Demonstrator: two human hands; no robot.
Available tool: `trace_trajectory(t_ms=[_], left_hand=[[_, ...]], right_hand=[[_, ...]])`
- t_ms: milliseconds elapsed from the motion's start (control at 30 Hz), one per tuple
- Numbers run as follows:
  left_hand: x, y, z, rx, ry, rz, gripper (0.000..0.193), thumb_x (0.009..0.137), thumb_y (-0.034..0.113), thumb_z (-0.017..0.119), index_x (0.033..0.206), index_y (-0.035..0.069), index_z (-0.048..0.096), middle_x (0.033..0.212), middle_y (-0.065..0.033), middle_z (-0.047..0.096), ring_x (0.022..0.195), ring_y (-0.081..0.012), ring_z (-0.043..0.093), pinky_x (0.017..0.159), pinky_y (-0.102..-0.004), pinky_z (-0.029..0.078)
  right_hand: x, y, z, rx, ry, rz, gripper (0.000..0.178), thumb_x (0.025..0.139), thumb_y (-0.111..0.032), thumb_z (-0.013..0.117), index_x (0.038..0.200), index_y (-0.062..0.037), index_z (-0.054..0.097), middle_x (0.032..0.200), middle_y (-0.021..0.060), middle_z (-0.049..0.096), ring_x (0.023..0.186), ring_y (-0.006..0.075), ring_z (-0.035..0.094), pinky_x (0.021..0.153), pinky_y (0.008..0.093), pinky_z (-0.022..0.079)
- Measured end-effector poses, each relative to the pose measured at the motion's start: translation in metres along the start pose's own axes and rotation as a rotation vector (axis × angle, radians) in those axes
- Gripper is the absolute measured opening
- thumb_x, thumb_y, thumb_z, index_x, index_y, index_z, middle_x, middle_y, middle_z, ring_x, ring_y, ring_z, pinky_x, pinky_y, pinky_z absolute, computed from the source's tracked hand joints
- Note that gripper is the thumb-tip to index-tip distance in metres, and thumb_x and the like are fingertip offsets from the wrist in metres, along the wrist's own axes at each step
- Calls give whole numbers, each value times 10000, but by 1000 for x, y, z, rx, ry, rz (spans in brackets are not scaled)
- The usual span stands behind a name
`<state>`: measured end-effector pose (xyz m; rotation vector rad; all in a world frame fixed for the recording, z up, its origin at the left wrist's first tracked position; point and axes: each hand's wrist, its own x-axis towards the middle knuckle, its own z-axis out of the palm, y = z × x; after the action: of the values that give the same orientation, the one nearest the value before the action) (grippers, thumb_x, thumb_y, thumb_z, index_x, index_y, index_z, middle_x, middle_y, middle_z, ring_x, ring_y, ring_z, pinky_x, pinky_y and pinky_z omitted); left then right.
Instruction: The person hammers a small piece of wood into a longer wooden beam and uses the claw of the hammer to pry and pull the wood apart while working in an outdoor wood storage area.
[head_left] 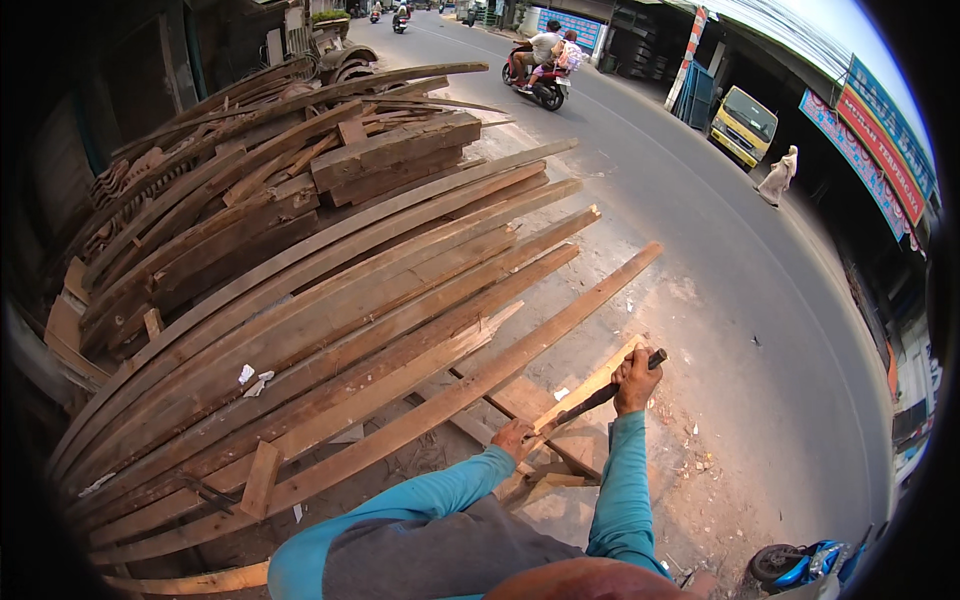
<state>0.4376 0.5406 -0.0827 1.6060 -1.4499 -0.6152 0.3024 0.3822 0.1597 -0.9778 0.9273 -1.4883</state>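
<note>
Gripping a dark crowbar (600,396) near its top end, the right hand (636,378) has its fingers clenched round it. Left hand (513,438) presses down on a pale plank (590,385) at 5 o'clock, fingers curled over its edge. Big stack of long boards (300,300) fans out towards 10 o'clock, road (720,240) at 2.

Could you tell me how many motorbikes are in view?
4: one with riders mid-road, two small ones far up the street, one blue, parked lower right. Others may be hidden.
</note>
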Motion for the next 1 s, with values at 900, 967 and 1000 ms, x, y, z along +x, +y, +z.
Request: trace_trajectory(t_ms=[900,967,1000], left_hand=[[10,21,-7,151,52,25,284,825,155,731,1085,89,637,1139,-123,601,1095,-350,570,927,-441,482],[9,26,-8,87,69,19,249,833,167,719,1052,86,633,1122,-141,604,1074,-360,576,905,-452,482],[5,26,-7,87,63,36,249,833,167,719,1052,86,633,1122,-141,604,1074,-360,576,905,-452,482]], right_hand=[[39,18,16,-85,-4,53,279,986,-194,565,741,-100,470,551,-27,436,394,81,390,370,260,329],[85,10,-21,-55,97,80,257,959,-209,528,737,-89,484,529,-37,388,380,90,338,374,288,313],[98,13,-37,-34,187,117,269,947,-226,540,725,-88,476,528,-34,380,381,97,336,377,291,314]])
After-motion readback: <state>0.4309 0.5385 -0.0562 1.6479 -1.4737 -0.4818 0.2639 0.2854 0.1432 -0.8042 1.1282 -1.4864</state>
